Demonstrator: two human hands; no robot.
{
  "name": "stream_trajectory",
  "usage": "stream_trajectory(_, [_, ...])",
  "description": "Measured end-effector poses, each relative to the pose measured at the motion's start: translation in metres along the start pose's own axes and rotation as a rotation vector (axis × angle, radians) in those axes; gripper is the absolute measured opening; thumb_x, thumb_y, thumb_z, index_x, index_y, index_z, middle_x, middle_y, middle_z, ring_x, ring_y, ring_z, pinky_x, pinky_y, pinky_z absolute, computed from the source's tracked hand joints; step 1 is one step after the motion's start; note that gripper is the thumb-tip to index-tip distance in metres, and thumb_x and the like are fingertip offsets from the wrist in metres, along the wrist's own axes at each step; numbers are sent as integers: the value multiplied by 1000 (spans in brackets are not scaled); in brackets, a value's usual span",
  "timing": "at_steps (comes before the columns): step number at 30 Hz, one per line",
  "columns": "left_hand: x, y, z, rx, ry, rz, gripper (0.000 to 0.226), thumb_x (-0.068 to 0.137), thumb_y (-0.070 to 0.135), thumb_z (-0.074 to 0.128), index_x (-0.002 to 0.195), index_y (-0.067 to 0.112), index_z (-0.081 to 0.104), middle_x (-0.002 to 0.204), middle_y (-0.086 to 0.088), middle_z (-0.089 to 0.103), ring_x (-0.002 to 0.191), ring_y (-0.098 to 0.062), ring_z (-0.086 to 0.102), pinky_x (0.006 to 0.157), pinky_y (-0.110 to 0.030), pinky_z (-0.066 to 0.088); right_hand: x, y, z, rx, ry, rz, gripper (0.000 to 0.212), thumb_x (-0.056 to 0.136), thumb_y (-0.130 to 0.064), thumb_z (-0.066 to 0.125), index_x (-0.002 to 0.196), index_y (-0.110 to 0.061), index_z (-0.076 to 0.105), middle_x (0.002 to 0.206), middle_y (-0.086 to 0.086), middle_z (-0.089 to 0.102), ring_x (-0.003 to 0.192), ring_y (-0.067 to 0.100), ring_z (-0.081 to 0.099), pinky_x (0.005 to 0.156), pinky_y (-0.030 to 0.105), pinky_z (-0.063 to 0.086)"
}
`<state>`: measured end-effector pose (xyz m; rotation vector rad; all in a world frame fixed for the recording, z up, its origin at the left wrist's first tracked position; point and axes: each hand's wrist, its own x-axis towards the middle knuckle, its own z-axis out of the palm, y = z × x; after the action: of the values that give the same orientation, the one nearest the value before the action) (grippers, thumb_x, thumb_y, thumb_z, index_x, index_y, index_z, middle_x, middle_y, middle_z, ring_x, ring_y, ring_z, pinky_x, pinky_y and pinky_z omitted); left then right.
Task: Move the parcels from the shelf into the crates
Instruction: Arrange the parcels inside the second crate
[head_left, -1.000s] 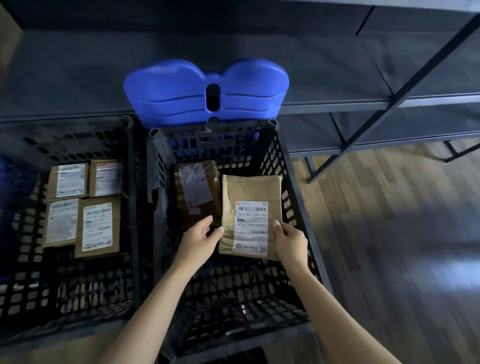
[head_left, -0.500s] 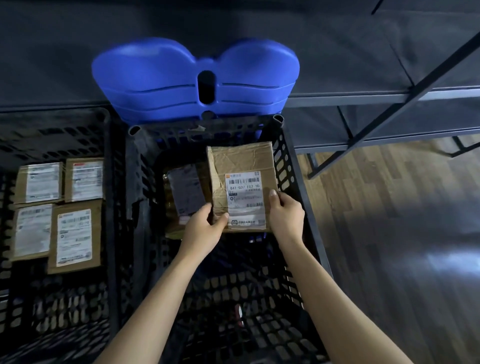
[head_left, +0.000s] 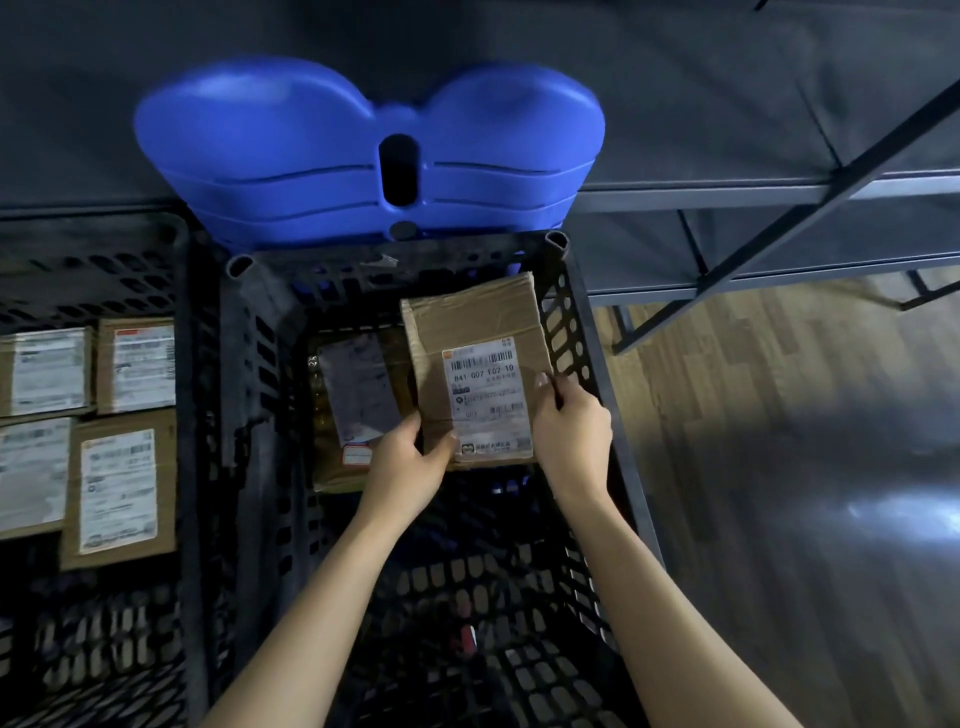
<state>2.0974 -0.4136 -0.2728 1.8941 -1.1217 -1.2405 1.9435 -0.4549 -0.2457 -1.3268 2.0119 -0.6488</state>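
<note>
A dark shelf unit (head_left: 753, 192) with black metal rails runs behind and to the right of the middle crate (head_left: 576, 312). Its lower boards lie beyond that crate's far right corner. A wooden floor (head_left: 779, 493) spreads out to the right of the middle crate, with a pale glare on it.

The middle crate is black, with perforated walls and bottom, and both forearms reach down into it. A second black crate (head_left: 104, 234) of the same kind stands just beside its left wall. Stacked blue plastic stools (head_left: 291, 145) rise directly behind the middle crate's far wall and show through the holes.

In the left crate lie four flat brown parcels (head_left: 122, 488), side by side in two rows with their white labels up. Inside the middle crate, a darker parcel (head_left: 358, 384) lies flat towards the far left, wrapped in shiny tape and carrying a dull label.

The held parcel (head_left: 467, 322), a brown cardboard box with a white barcode label (head_left: 485, 400) on top, sits in the far right part of the middle crate. Its right edge is close to the right wall, and its left edge is just beside or overlapping the darker parcel. I cannot tell whether it rests on the crate bottom.

The left hand (head_left: 402, 467) grips the parcel's near left corner, with the thumb on top and the fingers curled under the edge. The right hand (head_left: 571, 431) clasps the near right edge, with the fingers wrapped round it and the thumb pressed beside the label.
</note>
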Motion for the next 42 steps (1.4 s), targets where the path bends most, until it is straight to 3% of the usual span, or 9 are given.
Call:
stream_trajectory(5, [8,-14,7,40,17,-20,48,87,25,67,130,7,54,100,16,45,95,-1,41,57,8,31,7,11,19,181,-62,174,28,102,-31,44,112,-17,67,87,-10,65,74,-4,54,59,15,38])
stream_trajectory(9, [17,-24,9,61,-28,-21,42,88,28,65,127,15,57,96,23,49,82,11,44,57,7,32,15,22,34,133,-72,234,29,101,-41,39,100,-24,62,94,0,68,87,18,63,75,34,50])
stream_trajectory(12, [23,-26,10,75,-46,-28,34,89,27,63,122,25,56,86,35,46,76,14,44,58,3,36,22,27,44,20,15,211,35,101,-46,37,103,-22,62,101,5,67,92,25,64,74,36,49])
stream_trajectory(19, [29,-24,17,147,-21,3,42,88,15,64,128,20,54,101,13,59,91,-6,57,63,-4,38,34,34,63,-163,34,293,38,99,-52,35,123,-28,53,96,6,56,86,34,67,58,34,49])
stream_trajectory(23, [25,-32,18,113,-17,-26,59,88,17,65,142,20,42,129,2,59,117,-15,56,92,-20,43,35,50,71,-22,8,220,33,101,-43,41,122,-25,60,104,8,67,92,31,68,67,29,46])
stream_trajectory(28, [25,-36,18,129,-35,-9,66,88,16,65,146,19,35,138,-3,52,127,-15,48,103,-23,37,38,65,80,114,-89,249,44,102,-38,36,132,-8,49,126,17,57,116,34,54,93,38,43])
stream_trajectory(34, [31,-31,24,244,11,41,67,85,19,68,145,14,36,128,-5,61,114,-17,58,80,-6,34,41,70,85,39,-98,242,45,103,-37,33,132,-5,46,129,19,53,117,35,51,90,34,38])
stream_trajectory(38, [30,-32,25,218,-29,32,67,86,19,67,146,17,35,130,-3,59,117,-14,55,79,2,27,54,69,93,-237,-79,292,42,104,-41,30,126,-11,48,127,14,57,115,32,56,99,41,44])
stream_trajectory(42, [28,-28,26,312,-60,11,73,88,25,65,149,15,26,131,-8,58,112,-20,59,79,-8,36,50,73,92,15,-119,319,40,103,-32,34,131,-6,47,129,18,53,116,33,52,84,24,36])
